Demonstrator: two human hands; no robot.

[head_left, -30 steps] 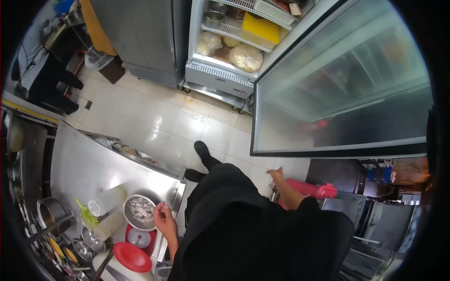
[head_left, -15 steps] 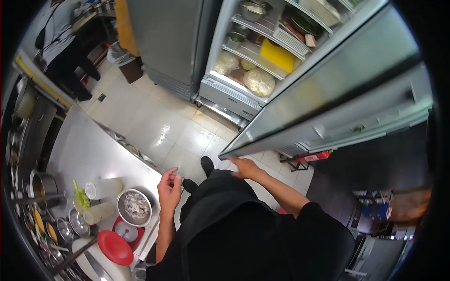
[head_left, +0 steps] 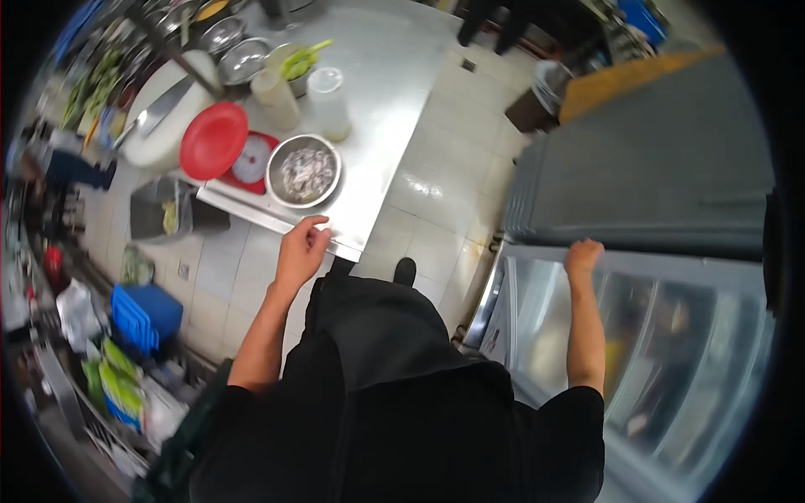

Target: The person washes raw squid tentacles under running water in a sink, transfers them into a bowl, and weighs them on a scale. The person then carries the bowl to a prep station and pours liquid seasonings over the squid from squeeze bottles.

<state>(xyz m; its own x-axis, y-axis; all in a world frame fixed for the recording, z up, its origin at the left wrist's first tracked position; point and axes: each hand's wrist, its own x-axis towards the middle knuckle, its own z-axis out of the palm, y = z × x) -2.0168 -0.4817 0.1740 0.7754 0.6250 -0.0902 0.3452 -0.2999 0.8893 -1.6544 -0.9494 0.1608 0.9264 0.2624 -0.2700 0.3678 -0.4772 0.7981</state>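
Note:
My right hand (head_left: 584, 256) is closed at the edge of the glass fridge door (head_left: 625, 314), its arm stretched out to the right. The door now lies across the shelves, which show dimly through the glass. In front of the steel table's corner, my left hand (head_left: 302, 249) hangs in the air with loosely curled fingers, holding nothing. Nearest to it is a steel bowl (head_left: 303, 171) of pale, greyish pieces of food. A red kitchen scale (head_left: 251, 161) with a round dial and a red plate-like pan (head_left: 214, 141) stand beside the bowl.
Two plastic containers (head_left: 329, 105) and a tub with green stalks (head_left: 302, 63) stand on the steel table (head_left: 377, 92). A knife (head_left: 163, 109) lies on a round white board (head_left: 180, 126). Below are a grey bin (head_left: 159, 210) and a blue box (head_left: 147, 314). Other people stand farther off.
The fridge door has swung from wide open to across the shelves, with my right hand at its edge. My view has turned left toward the table. My left hand stays empty.

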